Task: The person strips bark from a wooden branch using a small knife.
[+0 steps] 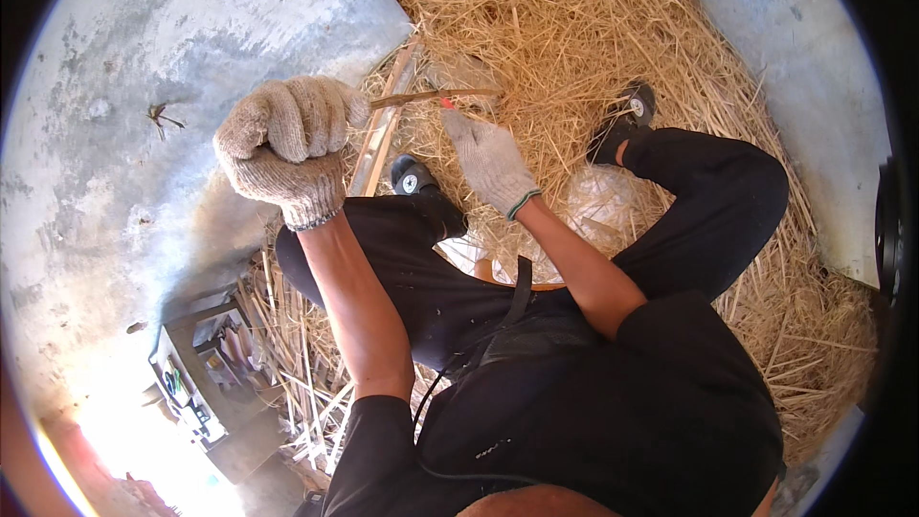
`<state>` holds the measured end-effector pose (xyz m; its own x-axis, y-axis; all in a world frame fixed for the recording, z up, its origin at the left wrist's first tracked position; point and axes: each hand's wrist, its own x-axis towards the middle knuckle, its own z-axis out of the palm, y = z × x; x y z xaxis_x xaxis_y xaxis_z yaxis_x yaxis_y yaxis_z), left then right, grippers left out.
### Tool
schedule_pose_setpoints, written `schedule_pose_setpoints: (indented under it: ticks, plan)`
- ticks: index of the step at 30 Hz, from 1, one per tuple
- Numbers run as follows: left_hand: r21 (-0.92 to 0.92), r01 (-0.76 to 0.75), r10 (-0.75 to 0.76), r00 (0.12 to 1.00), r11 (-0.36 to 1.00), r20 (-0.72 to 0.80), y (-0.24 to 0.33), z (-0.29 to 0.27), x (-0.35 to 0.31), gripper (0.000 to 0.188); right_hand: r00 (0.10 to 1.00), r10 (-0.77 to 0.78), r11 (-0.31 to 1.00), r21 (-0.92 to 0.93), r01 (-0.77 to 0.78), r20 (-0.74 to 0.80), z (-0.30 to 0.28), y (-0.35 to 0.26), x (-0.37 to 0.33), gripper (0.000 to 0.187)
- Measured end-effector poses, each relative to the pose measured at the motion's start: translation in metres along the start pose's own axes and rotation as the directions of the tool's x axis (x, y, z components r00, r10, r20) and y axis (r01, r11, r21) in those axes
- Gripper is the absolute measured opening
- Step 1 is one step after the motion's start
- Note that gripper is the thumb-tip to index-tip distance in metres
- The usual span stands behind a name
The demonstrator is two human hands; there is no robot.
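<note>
My left hand [284,146], in a beige knitted glove, is closed in a fist and raised in front of the grey wall. From it a thin brown strip [412,99] runs to the right, across the straw; its exact kind is unclear. Just below the strip is my gloved right hand [491,163], its fingers pressed together and pointing up and left. A small red piece [447,103] shows at its fingertips, against the strip. The rest of what these fingers grip is hidden.
Loose straw [574,29] is heaped ahead and to the right. Pale wooden slats [378,144] lie beside my left shoe [414,177]. A box-like shelf [215,364] with small items stands at the lower left, next to cut stalks [297,364]. Walls [144,29] rise on both sides.
</note>
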<state>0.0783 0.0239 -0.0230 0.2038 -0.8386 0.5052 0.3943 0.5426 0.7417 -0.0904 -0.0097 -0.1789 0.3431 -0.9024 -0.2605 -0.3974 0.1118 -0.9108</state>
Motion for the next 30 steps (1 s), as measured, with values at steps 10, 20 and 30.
schedule_pose_setpoints:
  ticks: [10, 20, 30]
  plan:
    - [-0.051, -0.019, 0.024, 0.994, 0.999, 0.103, 0.0, 0.004, -0.003, 0.044, 0.996, -0.058, 0.974, -0.224, 0.04, -0.074, 0.015, 0.05, 0.028, 0.075]
    - [0.053, 0.068, -0.067, 0.997, 0.996, -0.033, -0.011, 0.025, -0.006, 0.039, 0.961, 0.261, 0.901, -0.336, -0.275, -0.088, 0.003, 0.122, 0.071, 0.085]
    - [0.031, 0.071, -0.074, 0.992, 0.997, 0.105, -0.016, 0.029, -0.001, 0.046, 0.9, 0.395, 0.816, -0.381, -0.435, -0.182, 0.025, 0.226, 0.13, 0.085]
